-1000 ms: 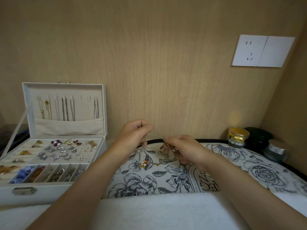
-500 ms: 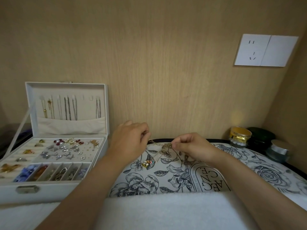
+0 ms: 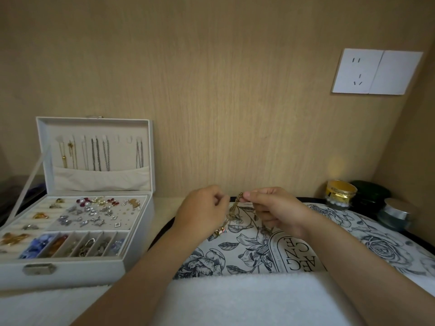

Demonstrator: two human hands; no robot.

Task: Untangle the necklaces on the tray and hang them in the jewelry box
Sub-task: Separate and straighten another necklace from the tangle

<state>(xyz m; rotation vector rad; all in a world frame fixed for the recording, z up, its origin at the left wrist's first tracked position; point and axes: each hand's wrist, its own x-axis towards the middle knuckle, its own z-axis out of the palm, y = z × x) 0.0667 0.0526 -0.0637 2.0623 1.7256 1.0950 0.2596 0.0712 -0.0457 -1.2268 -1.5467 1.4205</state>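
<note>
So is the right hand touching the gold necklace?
Touching. The head view shows the right hand pinching the top of the gold necklace between thumb and forefinger.

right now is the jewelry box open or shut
Open. On the jewelry box the lid stands upright, chains hanging inside it, earrings exposed.

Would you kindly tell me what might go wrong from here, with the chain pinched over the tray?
1. The gold chain hangs bunched between the left hand and right hand; a hard pull may tighten the tangle or snap it.
2. Its charm trails on the tray and may snag.
3. Necklaces already crowd the jewelry box lid; hanging another could tangle them.
</note>
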